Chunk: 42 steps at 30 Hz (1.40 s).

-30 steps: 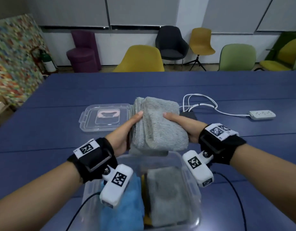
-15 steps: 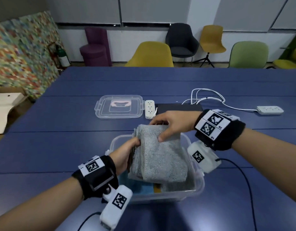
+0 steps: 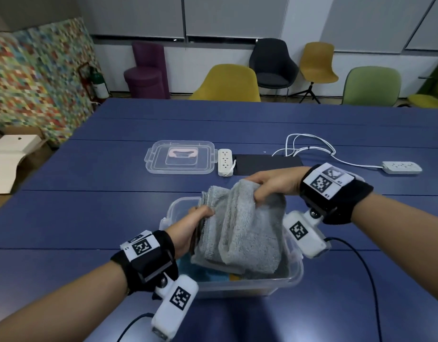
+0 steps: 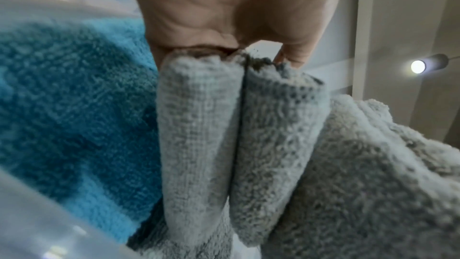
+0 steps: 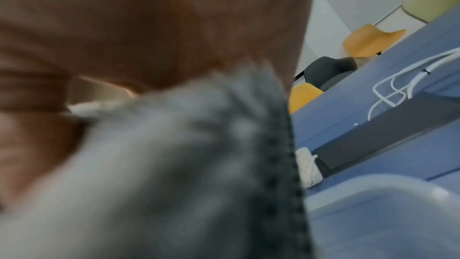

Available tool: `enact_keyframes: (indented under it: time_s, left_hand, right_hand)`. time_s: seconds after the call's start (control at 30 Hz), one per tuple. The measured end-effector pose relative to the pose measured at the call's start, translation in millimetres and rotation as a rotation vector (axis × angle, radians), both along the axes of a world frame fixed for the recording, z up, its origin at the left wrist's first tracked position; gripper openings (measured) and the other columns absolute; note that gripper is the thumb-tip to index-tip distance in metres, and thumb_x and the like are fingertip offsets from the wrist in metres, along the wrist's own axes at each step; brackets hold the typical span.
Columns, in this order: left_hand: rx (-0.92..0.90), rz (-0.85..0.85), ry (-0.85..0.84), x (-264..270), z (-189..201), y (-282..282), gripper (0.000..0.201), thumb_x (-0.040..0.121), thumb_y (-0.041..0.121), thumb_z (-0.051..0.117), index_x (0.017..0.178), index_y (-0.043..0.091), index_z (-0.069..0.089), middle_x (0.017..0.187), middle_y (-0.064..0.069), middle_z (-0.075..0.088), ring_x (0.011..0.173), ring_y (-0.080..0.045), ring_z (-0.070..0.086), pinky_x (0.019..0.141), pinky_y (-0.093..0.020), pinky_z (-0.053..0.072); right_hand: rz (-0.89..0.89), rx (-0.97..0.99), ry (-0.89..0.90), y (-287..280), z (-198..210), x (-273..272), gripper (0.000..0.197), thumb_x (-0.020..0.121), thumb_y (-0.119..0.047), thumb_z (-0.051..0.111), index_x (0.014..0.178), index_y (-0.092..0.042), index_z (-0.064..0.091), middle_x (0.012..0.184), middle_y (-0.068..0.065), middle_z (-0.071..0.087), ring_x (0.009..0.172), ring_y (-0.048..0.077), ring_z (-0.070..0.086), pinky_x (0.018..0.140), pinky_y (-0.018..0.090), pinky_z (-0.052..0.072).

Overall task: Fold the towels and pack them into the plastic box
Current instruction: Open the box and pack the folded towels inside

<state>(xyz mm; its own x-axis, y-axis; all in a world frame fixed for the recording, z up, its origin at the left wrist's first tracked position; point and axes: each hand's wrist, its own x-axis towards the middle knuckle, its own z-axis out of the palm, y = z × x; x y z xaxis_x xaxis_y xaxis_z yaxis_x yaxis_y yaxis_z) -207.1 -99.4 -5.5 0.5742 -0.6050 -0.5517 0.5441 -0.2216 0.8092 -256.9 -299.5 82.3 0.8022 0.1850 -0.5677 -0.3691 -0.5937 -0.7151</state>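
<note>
Two hands of mine hold a folded grey towel (image 3: 247,233) half inside the clear plastic box (image 3: 293,275) on the blue table (image 3: 89,206): my left hand (image 3: 190,230) grips its left edge, my right hand (image 3: 272,183) pinches the top. From my left wrist, fingers (image 4: 293,54) clamp the grey folds beside a blue towel (image 4: 74,115). My right wrist view is blurred, fingers curled around grey cloth.
</note>
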Motion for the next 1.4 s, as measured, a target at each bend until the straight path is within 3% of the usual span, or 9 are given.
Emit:
enact_keyframes:
  time_s: [0.17,0.37,0.53,0.7,0.87,1.0,1.13,1.27,1.4]
  left_hand:
    - [-0.042,0.013,0.002,10,0,12,0.025,0.086,0.026,0.047,0.101,0.009,0.057,0.087,-0.012,0.063,0.075,-0.022,0.061,0.067,-0.029,0.049]
    - [-0.01,0.139,-0.089,22,2,27,0.046,0.062,0.034,0.057,0.1,0.009,0.048,0.09,-0.013,0.053,0.073,-0.023,0.056,0.064,-0.03,0.046]
    - [-0.048,0.121,-0.054,27,-2,35,0.016,0.083,0.023,0.045,0.083,0.012,0.056,0.062,-0.003,0.061,0.053,-0.016,0.061,0.052,-0.021,0.049]
    - [-0.077,0.084,-0.018,18,-1,31,0.025,0.072,0.026,0.049,0.091,0.011,0.051,0.067,-0.004,0.058,0.054,-0.015,0.059,0.053,-0.021,0.048]
    - [-0.14,0.007,-0.03,12,9,24,0.033,0.087,0.029,0.056,0.116,0.012,0.056,0.099,-0.008,0.071,0.08,-0.016,0.07,0.063,-0.025,0.058]
    - [-0.163,-0.006,-0.053,8,18,19,0.043,0.085,0.036,0.049,0.12,0.013,0.058,0.117,-0.008,0.067,0.105,-0.019,0.065,0.08,-0.024,0.056]
    - [-0.19,-0.002,-0.071,6,23,14,0.053,0.082,0.051,0.041,0.121,0.018,0.058,0.116,-0.006,0.067,0.106,-0.018,0.065,0.08,-0.025,0.057]
    - [-0.171,-0.048,-0.089,2,25,13,0.044,0.092,0.054,0.03,0.106,0.025,0.061,0.096,0.001,0.074,0.09,-0.012,0.07,0.079,-0.028,0.055]
    - [-0.164,-0.039,-0.09,-3,24,9,0.038,0.099,0.043,0.027,0.11,0.025,0.059,0.1,0.002,0.073,0.092,-0.011,0.069,0.073,-0.023,0.057]
  right_hand:
    - [-0.071,-0.067,0.079,-22,10,4,0.035,0.043,-0.012,0.055,0.078,-0.01,0.06,0.066,0.004,0.063,0.052,0.016,0.059,0.046,0.018,0.045]
    - [0.014,-0.253,0.317,-20,-36,12,0.022,0.044,-0.016,0.062,0.063,-0.009,0.053,0.046,-0.002,0.055,0.035,0.007,0.049,0.038,0.012,0.038]
    - [0.319,-0.656,0.182,-4,-81,22,0.046,0.082,-0.033,0.064,0.123,-0.019,0.049,0.118,0.004,0.056,0.096,0.016,0.053,0.079,0.028,0.045]
    - [0.396,-0.774,0.099,10,-95,34,0.057,0.083,-0.027,0.065,0.133,-0.013,0.041,0.131,0.011,0.052,0.116,0.027,0.051,0.098,0.039,0.044]
    - [0.348,-0.651,0.078,4,-51,38,0.061,0.081,-0.024,0.069,0.134,-0.011,0.042,0.127,0.003,0.053,0.114,0.021,0.053,0.099,0.034,0.043]
    - [0.075,-0.376,-0.279,1,-2,38,0.045,0.089,-0.015,0.058,0.132,-0.01,0.045,0.117,0.001,0.054,0.106,0.016,0.053,0.094,0.029,0.043]
    - [0.028,-0.137,-0.208,12,4,30,0.052,0.09,-0.03,0.057,0.137,-0.018,0.038,0.129,-0.005,0.052,0.117,0.012,0.052,0.093,0.023,0.046]
    - [0.073,-0.047,-0.131,13,2,28,0.023,0.084,-0.018,0.066,0.102,-0.027,0.054,0.098,-0.013,0.064,0.088,0.001,0.064,0.073,0.01,0.05]
    - [0.109,0.042,-0.086,7,2,26,0.028,0.084,-0.001,0.062,0.101,-0.022,0.055,0.096,-0.009,0.066,0.079,-0.003,0.067,0.069,0.013,0.052]
